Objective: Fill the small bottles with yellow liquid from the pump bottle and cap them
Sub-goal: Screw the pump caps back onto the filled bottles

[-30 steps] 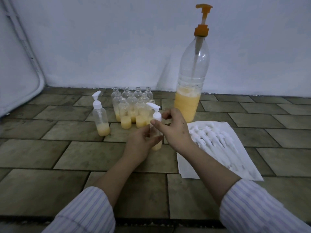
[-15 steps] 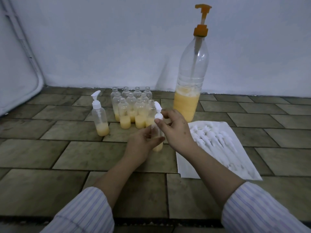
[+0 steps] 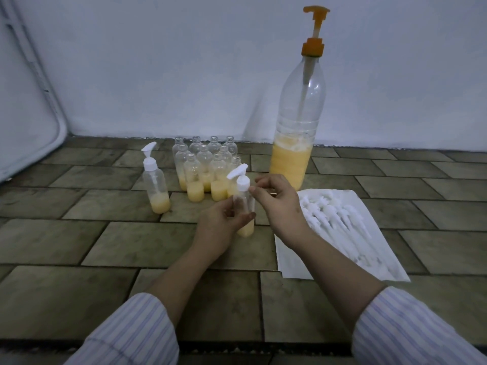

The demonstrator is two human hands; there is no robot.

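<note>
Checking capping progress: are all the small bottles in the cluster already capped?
No, the clustered small bottles show open necks; only the bottle standing left and the held bottle carry white pump caps.

Two arms enter from the bottom edge. Both wear long sleeves of pale white cloth with thin lilac-blue vertical stripes. Left striped sleeve (image 3: 131, 330): cuff pushed back to mid-forearm, edge rounded and slightly bunched, a seam line running across the cloth near the cuff. Right striped sleeve (image 3: 411, 327): also drawn back to mid-forearm, cuff edge folded into a thick band, stripes running along the arm. Forearms bare from cuffs to wrists. Left hand (image 3: 221, 222) and right hand (image 3: 276, 204) both bare: no gloves, rings, watch or bands visible. Fingernails too small to make out. Nothing else of the person shows.
</note>
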